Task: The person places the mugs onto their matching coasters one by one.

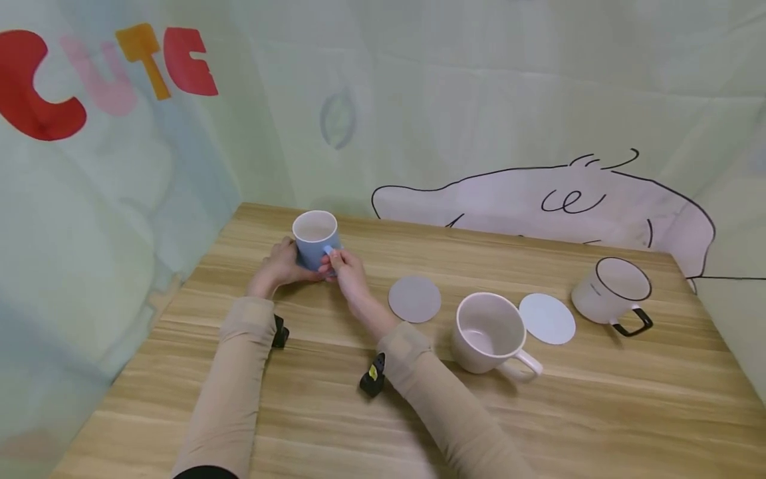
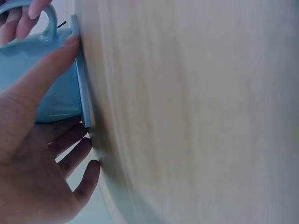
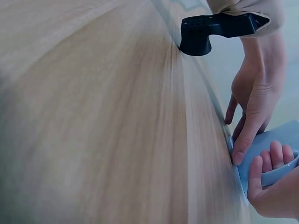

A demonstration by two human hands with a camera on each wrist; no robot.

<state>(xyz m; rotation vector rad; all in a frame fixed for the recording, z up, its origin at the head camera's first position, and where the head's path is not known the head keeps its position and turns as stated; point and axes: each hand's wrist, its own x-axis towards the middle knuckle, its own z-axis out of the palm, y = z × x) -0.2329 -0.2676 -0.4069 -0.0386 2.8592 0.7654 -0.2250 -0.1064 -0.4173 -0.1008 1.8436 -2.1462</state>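
Note:
A light blue mug [image 1: 311,251] with a white interior stands upright at the back left of the table. Beneath its base lies a thin light blue coaster [image 2: 83,98], mostly hidden in the head view. My left hand [image 1: 280,267] spans the mug's foot from the left, thumb along the near side and fingers around the far side, holding the coaster at its edge. With curled fingers my right hand [image 1: 352,278] grips the mug's handle [image 3: 280,174] from the right.
To the right of my hands lies a round grey coaster [image 1: 414,299]. Beyond it are a large pale mug [image 1: 479,336], a round white coaster [image 1: 547,319] and a white mug [image 1: 598,293] with a black rim and handle. A printed cloth [image 1: 287,120] hangs behind the table.

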